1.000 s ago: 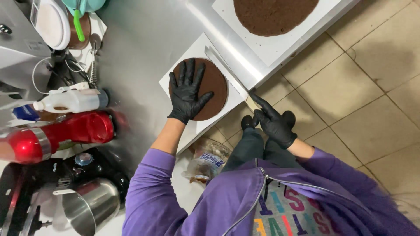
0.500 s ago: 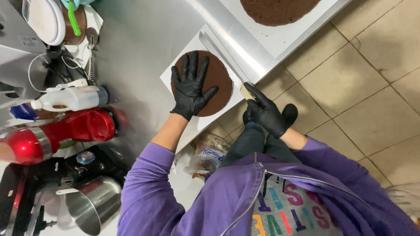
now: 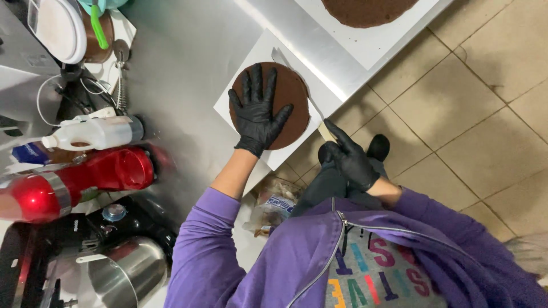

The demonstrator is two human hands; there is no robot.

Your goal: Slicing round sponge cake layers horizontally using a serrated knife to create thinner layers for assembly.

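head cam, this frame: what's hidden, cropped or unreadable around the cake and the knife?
- Knife, head view: blade runs along the brown cake's far edge; how deep it sits cannot be told.
- Knife handle: covered by the right hand.
- Cake top: partly covered by the left hand, laid flat on it.
- Second cake: cut off by the top edge.
- Steel bowl: contents too dark to tell.

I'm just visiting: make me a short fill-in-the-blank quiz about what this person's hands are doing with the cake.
1. The left hand lies flat on the round ____ cake.
2. The right hand grips a long ____ by its handle.
3. Both hands wear ____ gloves.
4. The cake sits on a square ____ board.

Missing words: brown; knife; black; white
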